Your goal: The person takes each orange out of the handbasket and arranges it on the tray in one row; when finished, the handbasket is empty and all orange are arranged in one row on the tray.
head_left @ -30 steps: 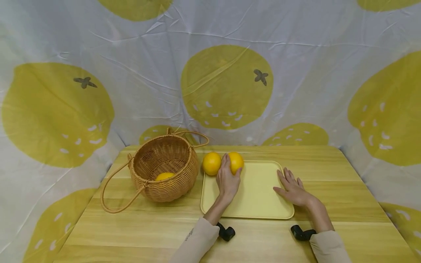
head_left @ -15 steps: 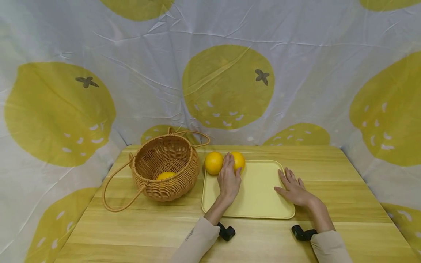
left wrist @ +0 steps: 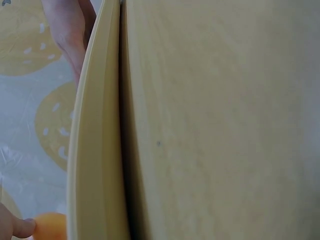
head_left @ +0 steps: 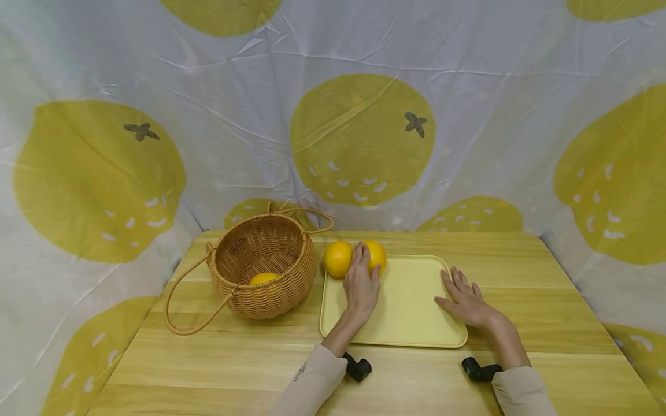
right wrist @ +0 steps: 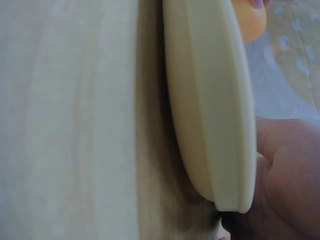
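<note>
In the head view my left hand (head_left: 361, 287) reaches over the pale yellow tray (head_left: 411, 303). Its fingers and thumb hold an orange (head_left: 377, 257) at the tray's far left part. A second orange (head_left: 338, 259) sits just left of those fingers, by the tray's far left corner. In the left wrist view the thumb touches the held orange (left wrist: 51, 226). My right hand (head_left: 468, 300) lies with fingers spread at the tray's right rim. The right wrist view has that hand (right wrist: 290, 177) beside the tray's edge (right wrist: 222, 115); most of its fingers are out of sight there.
Left of the tray stands a wicker basket (head_left: 270, 300) with raised loop handles, one orange (head_left: 264, 278) inside. Black wrist-worn devices (head_left: 358, 367) show below both hands. A lemon-print curtain (head_left: 250, 127) hangs behind the wooden table (head_left: 224, 370).
The fingers of my left hand have shifted slightly over the right-hand orange. My right hand stays at the tray's rim, and the basket and tray keep their places.
</note>
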Demonstrator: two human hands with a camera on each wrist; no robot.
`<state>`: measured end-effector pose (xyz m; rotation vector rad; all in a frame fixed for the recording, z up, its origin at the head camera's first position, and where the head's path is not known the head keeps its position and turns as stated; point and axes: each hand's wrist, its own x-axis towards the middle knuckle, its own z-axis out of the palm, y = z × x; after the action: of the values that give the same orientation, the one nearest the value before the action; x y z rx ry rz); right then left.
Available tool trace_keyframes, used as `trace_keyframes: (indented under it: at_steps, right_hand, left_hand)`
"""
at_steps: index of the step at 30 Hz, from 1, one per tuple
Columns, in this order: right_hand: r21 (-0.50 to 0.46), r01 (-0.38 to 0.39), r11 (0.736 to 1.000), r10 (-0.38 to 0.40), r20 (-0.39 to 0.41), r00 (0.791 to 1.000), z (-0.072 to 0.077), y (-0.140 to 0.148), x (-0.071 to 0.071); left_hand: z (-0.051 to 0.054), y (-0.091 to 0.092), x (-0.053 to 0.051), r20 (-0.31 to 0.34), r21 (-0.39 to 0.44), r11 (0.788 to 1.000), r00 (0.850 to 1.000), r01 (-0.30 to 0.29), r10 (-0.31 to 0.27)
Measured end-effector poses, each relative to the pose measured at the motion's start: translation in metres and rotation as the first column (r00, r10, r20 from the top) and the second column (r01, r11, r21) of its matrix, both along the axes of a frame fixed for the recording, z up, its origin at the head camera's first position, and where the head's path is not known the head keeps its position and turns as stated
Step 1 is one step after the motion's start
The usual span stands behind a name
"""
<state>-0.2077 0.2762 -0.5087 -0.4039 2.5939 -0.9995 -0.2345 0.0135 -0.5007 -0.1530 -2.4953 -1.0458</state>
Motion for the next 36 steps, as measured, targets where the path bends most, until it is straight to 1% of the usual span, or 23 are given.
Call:
trace_keyframes:
  at_steps: [3, 6, 13, 24, 32, 36]
  right_hand:
    - [0.001, 0.0, 1.0, 0.0, -0.002, 1.0, -0.0011, 0.0004, -0.0001]
    - [0.006, 0.002, 1.0, -0.002, -0.003, 1.0, -0.0012, 0.0008, 0.0002]
    - [0.003, 0.002, 1.0, -0.002, -0.007, 1.0, -0.0011, 0.0013, -0.0004]
    - [0.002, -0.005, 1.0, 0.005, -0.002, 1.0, -0.0001, -0.0013, 0.0003]
    - [-0.006, -0.004, 1.0, 0.004, -0.002, 1.0, -0.0007, -0.0005, -0.0003]
    - [-0.004, -0.004, 1.0, 0.004, -0.006, 1.0, 0.0003, -0.0003, 0.0001]
  left_hand:
    - [-0.0017, -0.0006, -0.0013, 0.012, -0.001, 1.0, 1.0, 0.008, -0.008]
    - [-0.0027, -0.001, -0.0024, 0.012, -0.006, 1.0, 1.0, 0.009, -0.009]
    - [0.0003, -0.0015, -0.002, 0.023, 0.0, 1.0, 1.0, 0.012, -0.012]
    - [-0.0004, -0.0004, -0.0041, 0.018, 0.005, 1.0, 1.0, 0.006, -0.006]
    - [0.0007, 0.0005, -0.0039, 0.032, 0.041, 0.999, 0.999, 0.035, -0.036]
    - [0.0, 0.0014, -0.0042, 0.029, 0.052, 0.998, 0.999, 0.044, -0.046]
